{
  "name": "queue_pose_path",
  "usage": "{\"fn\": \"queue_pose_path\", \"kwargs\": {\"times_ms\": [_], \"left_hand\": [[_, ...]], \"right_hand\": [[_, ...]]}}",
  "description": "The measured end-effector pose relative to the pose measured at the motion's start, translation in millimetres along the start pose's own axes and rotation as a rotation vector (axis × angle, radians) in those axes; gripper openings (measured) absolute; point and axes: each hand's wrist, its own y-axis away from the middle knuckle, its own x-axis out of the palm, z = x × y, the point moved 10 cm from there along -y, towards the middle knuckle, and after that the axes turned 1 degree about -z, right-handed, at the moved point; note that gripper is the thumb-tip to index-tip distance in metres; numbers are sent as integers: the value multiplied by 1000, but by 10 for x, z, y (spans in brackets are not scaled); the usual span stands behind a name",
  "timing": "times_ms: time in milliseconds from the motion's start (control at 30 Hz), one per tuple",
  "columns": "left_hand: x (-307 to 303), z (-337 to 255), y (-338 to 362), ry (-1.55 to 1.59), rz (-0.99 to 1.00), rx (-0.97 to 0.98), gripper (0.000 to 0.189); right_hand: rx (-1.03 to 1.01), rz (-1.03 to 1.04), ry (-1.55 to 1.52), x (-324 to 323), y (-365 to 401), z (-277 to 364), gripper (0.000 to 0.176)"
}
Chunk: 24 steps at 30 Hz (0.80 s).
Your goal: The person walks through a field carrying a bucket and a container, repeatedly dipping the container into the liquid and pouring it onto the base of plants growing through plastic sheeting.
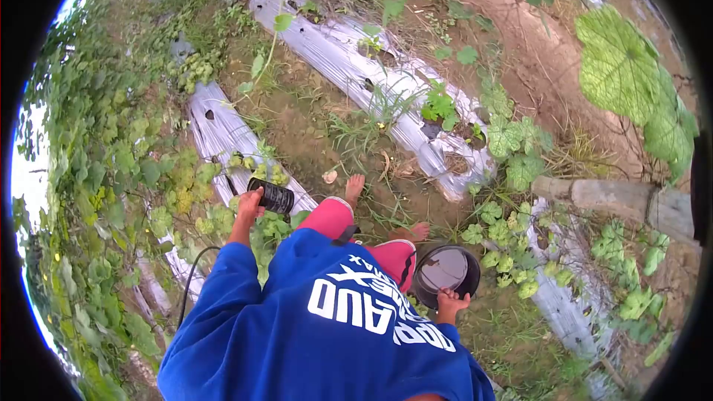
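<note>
My left hand is closed around one end of a dark, ribbed can, held tilted on its side over the edge of a plastic-covered bed and the leaves there. On the other side, my right hand grips the near rim of a dark bucket. Greyish liquid shows inside the bucket, which hangs beside my right leg. My bare feet stand on the soil between two beds.
Silver plastic mulch with torn holes covers long beds running diagonally. Dense leafy vines fill the left. A thick bamboo pole juts in from the right, below large leaves. Weeds grow along the path.
</note>
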Motion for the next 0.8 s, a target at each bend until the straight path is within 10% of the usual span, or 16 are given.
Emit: {"fn": "queue_pose_path", "kwargs": {"times_ms": [500,800], "left_hand": [[-768,1947,-1687,483,-151,-287,41],[-1520,1310,-2743,400,-273,-303,43]], "right_hand": [[-201,104,610,1925,1769,-1455,50],[-124,225,951,3383,2118,-3501,48]]}}
